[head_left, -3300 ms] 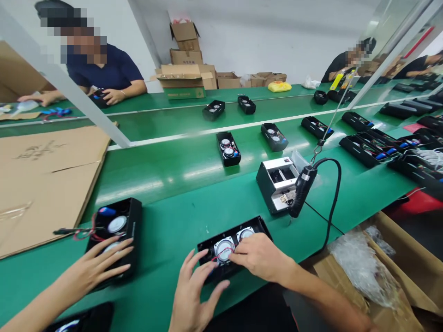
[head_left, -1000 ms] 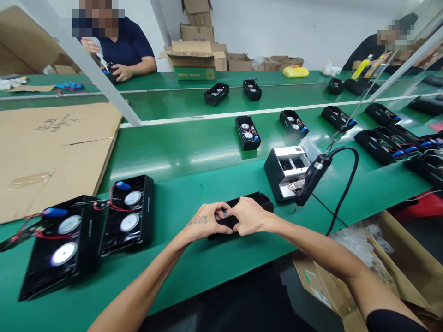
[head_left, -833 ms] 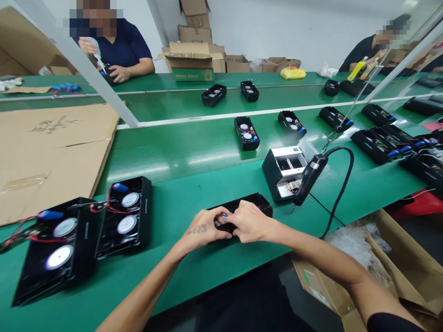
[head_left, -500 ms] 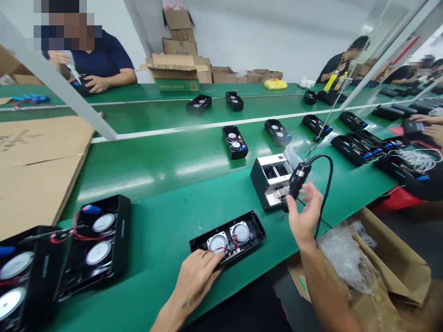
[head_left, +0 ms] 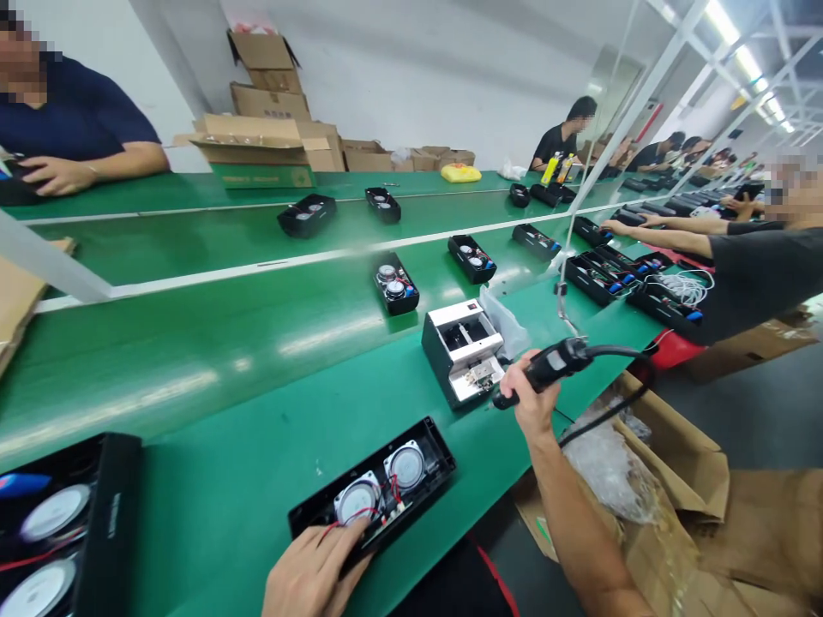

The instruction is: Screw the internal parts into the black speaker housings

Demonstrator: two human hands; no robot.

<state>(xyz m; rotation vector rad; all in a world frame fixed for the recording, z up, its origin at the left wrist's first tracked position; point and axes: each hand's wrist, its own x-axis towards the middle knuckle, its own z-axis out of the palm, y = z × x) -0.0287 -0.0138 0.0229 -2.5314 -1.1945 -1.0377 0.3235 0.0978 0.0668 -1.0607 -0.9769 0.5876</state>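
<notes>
My right hand (head_left: 532,401) is wrapped round a black electric screwdriver (head_left: 561,360), which hangs from a cord and has a thick cable. The tool is tilted, its tip down and to the left near a black-and-silver screw dispenser (head_left: 443,377). Closed on the near left edge of an open black speaker housing (head_left: 432,446), my left hand (head_left: 321,561) has its fingertips at the red wires. Two round white-backed speakers (head_left: 407,465) sit inside that housing. Part of the left hand is cut off by the lower frame edge.
Another open speaker housing (head_left: 119,514) stands at the lower left. Several housings lie along the green belt (head_left: 244,317). Co-workers sit across the line and to the right. A cardboard box (head_left: 681,446) with plastic wrap (head_left: 610,471) is below the table at right.
My right hand has gone from open beside the hanging screwdriver to gripping it, and the tool has swung from upright to slanted. My left hand stays on the housing. The view has turned right.
</notes>
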